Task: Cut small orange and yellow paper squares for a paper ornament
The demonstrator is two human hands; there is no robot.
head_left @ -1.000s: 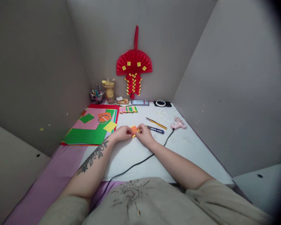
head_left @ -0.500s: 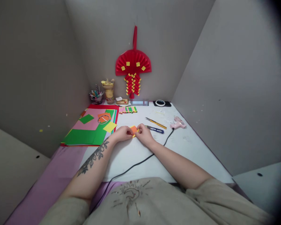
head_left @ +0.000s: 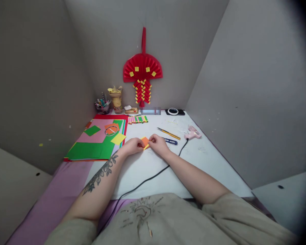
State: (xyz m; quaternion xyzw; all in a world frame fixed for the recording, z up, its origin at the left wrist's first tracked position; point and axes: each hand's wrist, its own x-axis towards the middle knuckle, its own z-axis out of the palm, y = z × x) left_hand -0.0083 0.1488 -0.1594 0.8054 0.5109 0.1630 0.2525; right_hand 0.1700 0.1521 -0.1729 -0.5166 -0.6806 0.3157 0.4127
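A small orange paper piece with yellow along its edges (head_left: 145, 142) is between my two hands, low over the white table. My left hand (head_left: 134, 146) pinches its left side, fingers closed. At its right side, my right hand (head_left: 156, 143) has thumb and finger pressed together on the edge. Just behind my right hand lies a dark blue cutter (head_left: 170, 141), partly covered by it. A yellow pencil (head_left: 169, 133) rests beyond the cutter. Left of my left hand, a yellow paper square (head_left: 118, 139) lies on the stacked coloured sheets (head_left: 86, 150).
Small paper rolls (head_left: 138, 119) lie in a row at the back. A pink glue gun (head_left: 193, 133) sits at the right, its black cord (head_left: 153, 177) running under my right forearm. Along the back are a pen holder (head_left: 102, 107), a cup (head_left: 116, 102) and a phone (head_left: 179, 112).
My right hand has shifted slightly right, off the paper's middle to its right edge, and more of the yellow front edge shows. The view has turned slightly to the right.
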